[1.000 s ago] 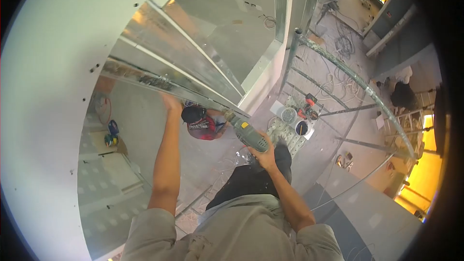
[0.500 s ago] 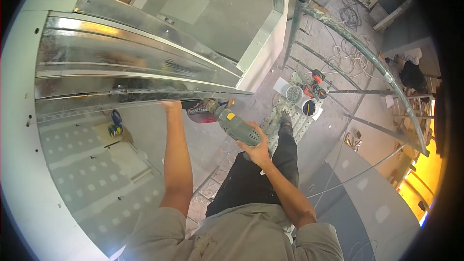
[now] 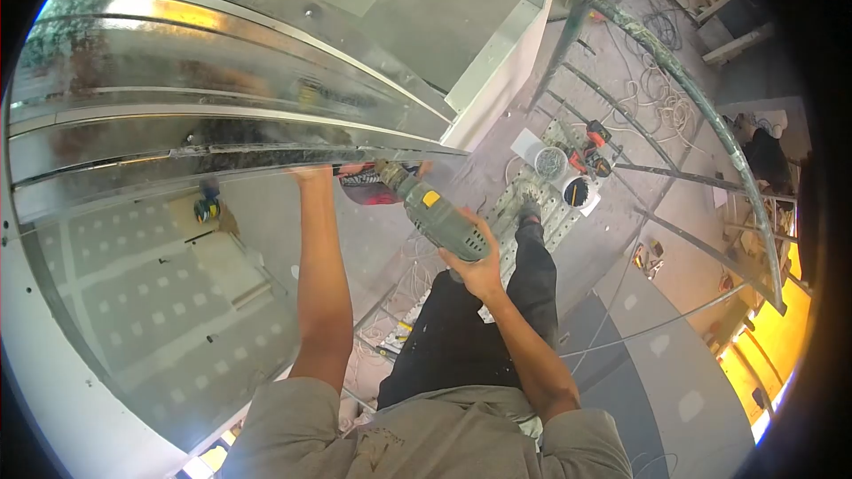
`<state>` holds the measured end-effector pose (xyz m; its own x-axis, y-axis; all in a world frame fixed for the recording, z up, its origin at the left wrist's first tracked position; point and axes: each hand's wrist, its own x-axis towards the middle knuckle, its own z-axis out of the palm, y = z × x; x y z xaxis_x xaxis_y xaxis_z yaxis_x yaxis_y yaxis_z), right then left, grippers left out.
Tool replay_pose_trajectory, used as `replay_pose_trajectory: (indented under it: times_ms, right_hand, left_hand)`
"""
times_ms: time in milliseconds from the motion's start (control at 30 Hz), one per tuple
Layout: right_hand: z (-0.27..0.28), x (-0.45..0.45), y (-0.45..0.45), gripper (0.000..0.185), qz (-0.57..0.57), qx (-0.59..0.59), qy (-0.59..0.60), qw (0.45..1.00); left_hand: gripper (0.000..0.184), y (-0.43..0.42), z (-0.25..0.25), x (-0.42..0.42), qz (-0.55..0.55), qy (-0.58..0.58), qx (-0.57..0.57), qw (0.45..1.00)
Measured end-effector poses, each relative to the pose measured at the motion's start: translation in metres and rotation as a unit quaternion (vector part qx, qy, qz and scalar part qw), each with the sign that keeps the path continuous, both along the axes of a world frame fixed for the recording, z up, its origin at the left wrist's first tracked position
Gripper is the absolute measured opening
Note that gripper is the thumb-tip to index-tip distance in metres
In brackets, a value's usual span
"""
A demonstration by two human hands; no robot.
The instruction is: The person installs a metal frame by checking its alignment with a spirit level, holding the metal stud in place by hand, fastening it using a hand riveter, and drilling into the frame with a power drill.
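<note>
My right hand (image 3: 477, 264) is wrapped round the rear of a dusty green power drill (image 3: 444, 220) with a yellow patch on its body. The drill points up and left, its nose close to the lower edge of a long shiny metal profile (image 3: 257, 153). At that same edge is my left hand (image 3: 312, 175), arm raised, its fingers hidden by the metal. Just behind the drill's nose shows a red and black object (image 3: 368, 192) of unclear kind, partly covered.
Underfoot is a perforated scaffold platform (image 3: 506, 235). A tub of screws (image 3: 550, 162), a white bucket with dark contents (image 3: 577, 192) and a red cordless tool (image 3: 596, 135) stand ahead. A curved metal rail (image 3: 674, 71) borders the right. Cables (image 3: 652, 102) lie beyond.
The view has shifted, bringing the metal profiles larger and further left. My right hand still holds the drill at nearly the same place, and my left hand stays at the profile's edge.
</note>
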<state>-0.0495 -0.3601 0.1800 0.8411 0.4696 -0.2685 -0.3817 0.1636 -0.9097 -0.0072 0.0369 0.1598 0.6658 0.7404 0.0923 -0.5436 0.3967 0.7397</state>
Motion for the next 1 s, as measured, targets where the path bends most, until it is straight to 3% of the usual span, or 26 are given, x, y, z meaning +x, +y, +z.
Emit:
replay_pose_trajectory:
  times_ms: [67, 267, 467, 533, 600, 767, 900, 1000]
  right_hand:
    - [0.0, 0.0, 0.0, 0.07, -0.001, 0.003, 0.001, 1.0]
    - [0.002, 0.001, -0.003, 0.07, 0.014, -0.021, -0.031, 0.999]
    - [0.009, -0.003, -0.01, 0.071, 0.019, -0.011, 0.018, 1.0]
    - [0.008, -0.003, -0.009, 0.072, 0.005, -0.035, -0.042, 0.998]
    - [0.006, -0.003, -0.007, 0.072, 0.003, -0.033, -0.038, 0.999]
    - [-0.008, -0.004, -0.004, 0.072, -0.002, -0.041, -0.067, 0.997]
    - [-0.013, -0.002, 0.0, 0.071, 0.005, -0.012, -0.024, 1.0]
    - [-0.014, -0.005, 0.005, 0.07, -0.008, -0.006, -0.027, 1.0]
  left_hand:
    - [0.062, -0.021, 0.02, 0.007, 0.044, 0.035, 0.025, 0.998]
    - [0.064, -0.005, 0.007, 0.007, 0.053, 0.035, 0.0, 0.998]
    - [0.063, -0.001, -0.008, -0.001, 0.063, 0.049, 0.014, 0.997]
    - [0.064, -0.003, 0.009, -0.002, -0.062, -0.016, -0.03, 0.997]
    - [0.066, -0.03, 0.03, 0.011, 0.092, 0.074, -0.016, 0.993]
    - [0.066, -0.029, 0.028, 0.005, 0.051, 0.069, 0.02, 0.996]
    - [0.066, -0.025, 0.025, 0.005, 0.048, 0.081, 0.03, 0.995]
    - [0.066, -0.029, 0.03, 0.01, 0.099, 0.088, 0.014, 0.991]
